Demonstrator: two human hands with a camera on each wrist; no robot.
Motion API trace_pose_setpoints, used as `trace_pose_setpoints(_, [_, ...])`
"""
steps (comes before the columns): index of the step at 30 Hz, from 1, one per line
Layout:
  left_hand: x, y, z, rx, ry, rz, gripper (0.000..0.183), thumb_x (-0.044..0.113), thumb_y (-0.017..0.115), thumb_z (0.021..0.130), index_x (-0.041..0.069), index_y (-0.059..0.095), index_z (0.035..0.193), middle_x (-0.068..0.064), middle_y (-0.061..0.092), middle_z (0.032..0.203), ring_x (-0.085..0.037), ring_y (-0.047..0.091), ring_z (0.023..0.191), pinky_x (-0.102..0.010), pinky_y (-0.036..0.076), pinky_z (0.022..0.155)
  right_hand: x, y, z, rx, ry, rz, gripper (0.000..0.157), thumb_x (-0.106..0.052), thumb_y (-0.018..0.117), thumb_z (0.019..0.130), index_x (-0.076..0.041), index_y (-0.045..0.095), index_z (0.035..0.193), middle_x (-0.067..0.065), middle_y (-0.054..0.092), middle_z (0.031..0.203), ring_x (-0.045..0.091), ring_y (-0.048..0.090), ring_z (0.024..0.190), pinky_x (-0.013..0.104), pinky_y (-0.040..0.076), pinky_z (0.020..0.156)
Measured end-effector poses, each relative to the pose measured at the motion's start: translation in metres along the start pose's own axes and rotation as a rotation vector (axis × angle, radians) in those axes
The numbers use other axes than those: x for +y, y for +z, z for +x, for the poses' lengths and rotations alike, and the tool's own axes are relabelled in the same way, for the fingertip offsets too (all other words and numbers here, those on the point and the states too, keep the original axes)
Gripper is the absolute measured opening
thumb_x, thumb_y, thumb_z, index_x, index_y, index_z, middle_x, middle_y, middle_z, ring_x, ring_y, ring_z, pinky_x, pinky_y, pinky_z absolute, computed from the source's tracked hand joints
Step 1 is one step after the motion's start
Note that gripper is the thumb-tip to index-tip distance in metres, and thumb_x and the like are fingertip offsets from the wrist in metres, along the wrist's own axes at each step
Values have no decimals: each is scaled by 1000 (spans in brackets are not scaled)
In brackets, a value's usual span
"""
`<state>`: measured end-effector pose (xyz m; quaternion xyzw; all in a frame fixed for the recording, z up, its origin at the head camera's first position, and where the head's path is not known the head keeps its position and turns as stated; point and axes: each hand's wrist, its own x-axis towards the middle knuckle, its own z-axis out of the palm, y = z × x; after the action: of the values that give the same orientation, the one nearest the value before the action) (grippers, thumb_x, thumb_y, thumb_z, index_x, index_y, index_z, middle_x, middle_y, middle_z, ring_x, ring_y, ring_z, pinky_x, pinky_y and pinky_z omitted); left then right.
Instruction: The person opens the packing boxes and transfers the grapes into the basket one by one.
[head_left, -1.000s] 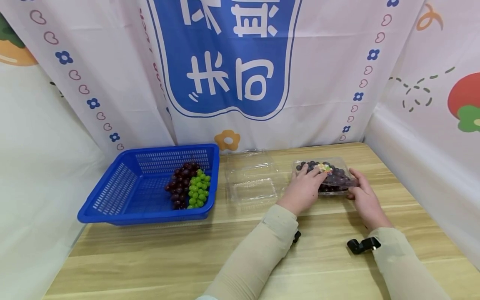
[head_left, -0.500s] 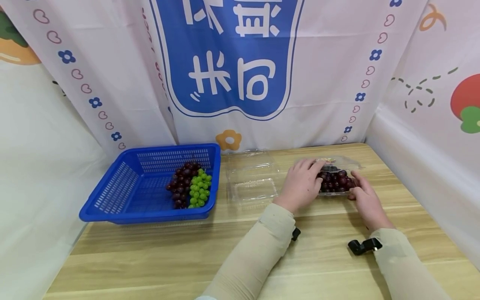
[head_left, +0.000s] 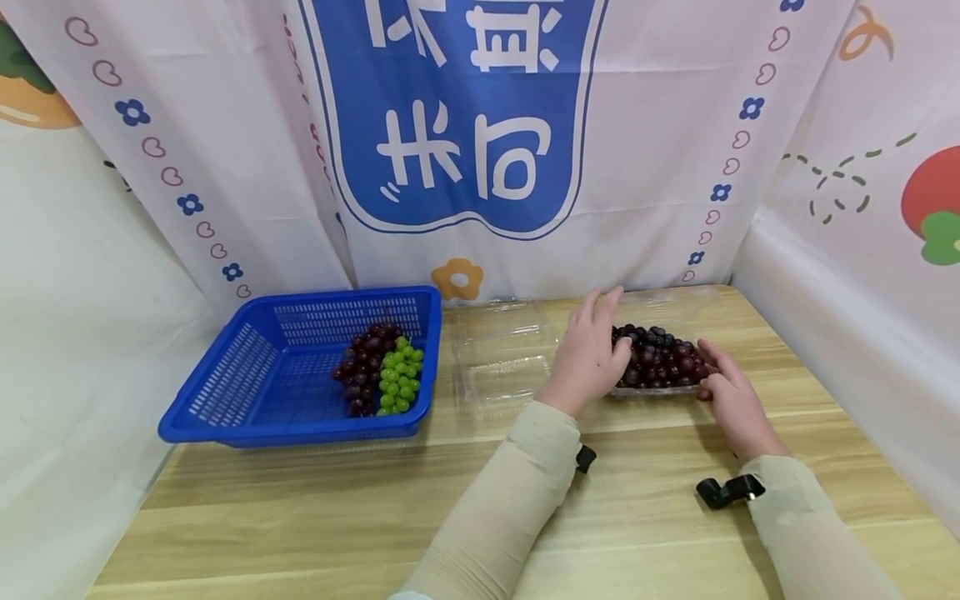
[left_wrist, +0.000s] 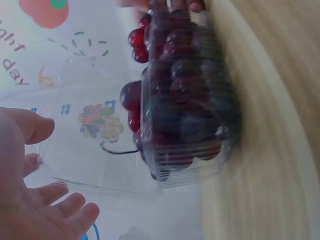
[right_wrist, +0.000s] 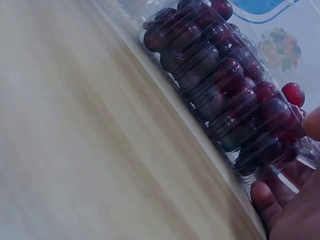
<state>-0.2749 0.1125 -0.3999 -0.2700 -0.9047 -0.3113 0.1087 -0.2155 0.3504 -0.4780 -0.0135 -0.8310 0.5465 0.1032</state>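
Observation:
A clear plastic clamshell box (left_wrist: 185, 157) full of dark red grapes (head_left: 660, 360) stands on the right part of the table. Its lid (left_wrist: 95, 162), with a colourful fruit sticker, is raised and leans back behind the grapes. My left hand (head_left: 588, 354) is at the box's left end, fingers spread; in the left wrist view its fingertips are right at the lid's edge. My right hand (head_left: 738, 408) grips the box's right end between thumb and fingers. Part of those fingers is hidden behind the box.
A blue plastic basket (head_left: 300, 433) stands at the left, with one dark red grape bunch (head_left: 363, 367) and one green bunch (head_left: 399, 379) inside. Between basket and hands lies another clear clamshell box (head_left: 502, 379), opened out. A printed cloth (head_left: 645, 208) hangs behind the table (head_left: 337, 517).
The box's lid has swung up and back, from over the grapes to behind them. My left hand has moved back and left with it. My right hand has stayed on the box.

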Motion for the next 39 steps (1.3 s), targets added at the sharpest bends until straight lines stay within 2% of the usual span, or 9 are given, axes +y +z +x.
trace_pose_setpoints(4, [-2, -4, 0, 18, -26, -43, 80, 30, 58, 102, 33, 8, 164, -1, 10, 168, -24, 22, 151, -50, 38, 111, -1, -1, -1, 1, 3, -4, 68, 4, 35, 94, -6, 24, 161, 19, 28, 163, 19, 42, 125, 15, 45, 82])
trace_pose_setpoints(9, [-3, -7, 0, 51, -21, -76, 80, 28, 60, 101, 32, 10, 164, -1, 4, 169, -25, 19, 152, -51, 36, 112, -3, -1, -2, 2, 1, -15, 67, 3, 35, 95, -6, 26, 161, 19, 29, 162, 21, 42, 122, 16, 44, 83])
trace_pose_setpoints(14, [-2, -11, -1, 78, 19, -66, 72, 29, 60, 101, 25, 22, 162, -5, 9, 169, -25, 20, 151, -48, 34, 113, -4, -1, -2, -5, 1, -29, 66, 2, 35, 96, -8, 26, 161, 18, 28, 162, 32, 37, 130, 14, 39, 86])
trace_pose_setpoints(18, [-1, -12, -1, 67, 41, -57, 65, 29, 59, 101, 21, 31, 158, -5, 24, 164, -23, 27, 148, -44, 35, 114, -4, -2, -1, -16, 10, -42, 66, 1, 35, 97, -10, 25, 162, 17, 26, 163, 36, 35, 132, 21, 37, 90])
trace_pose_setpoints(23, [1, -8, -2, 12, 36, -46, 58, 31, 58, 101, 21, 39, 155, -1, 35, 158, -22, 37, 143, -40, 38, 112, -3, -3, -2, -26, 31, -54, 65, -2, 34, 99, -12, 22, 162, 16, 22, 165, 39, 32, 136, 38, 35, 96])
trace_pose_setpoints(26, [5, -2, -4, -48, 60, -24, 56, 32, 57, 102, 21, 40, 155, 0, 41, 155, -18, 41, 139, -37, 38, 112, -3, -3, -2, -29, 37, -57, 64, -3, 34, 100, -12, 22, 163, 16, 22, 165, 39, 31, 137, 42, 34, 98])
trace_pose_setpoints(33, [22, 13, -8, -193, 180, 114, 56, 36, 54, 104, 24, 39, 156, 4, 44, 152, -13, 41, 139, -31, 35, 113, -4, -4, -3, -23, 30, -23, 64, -3, 35, 100, -12, 25, 162, 19, 25, 163, 39, 34, 135, 23, 36, 91])
trace_pose_setpoints(36, [29, 20, -9, -242, 220, 177, 57, 38, 53, 104, 23, 38, 156, 4, 44, 152, -13, 42, 138, -29, 34, 113, -4, -5, -2, -28, 27, -15, 64, -3, 34, 99, -11, 24, 162, 20, 26, 162, 36, 36, 133, 21, 36, 90])
trace_pose_setpoints(39, [33, 29, -9, -276, 254, 246, 57, 39, 53, 104, 21, 40, 156, 5, 47, 150, -12, 43, 137, -27, 32, 114, -2, -4, -2, -34, 29, -2, 64, -2, 34, 99, -10, 24, 162, 22, 29, 160, 28, 44, 122, 22, 41, 85])
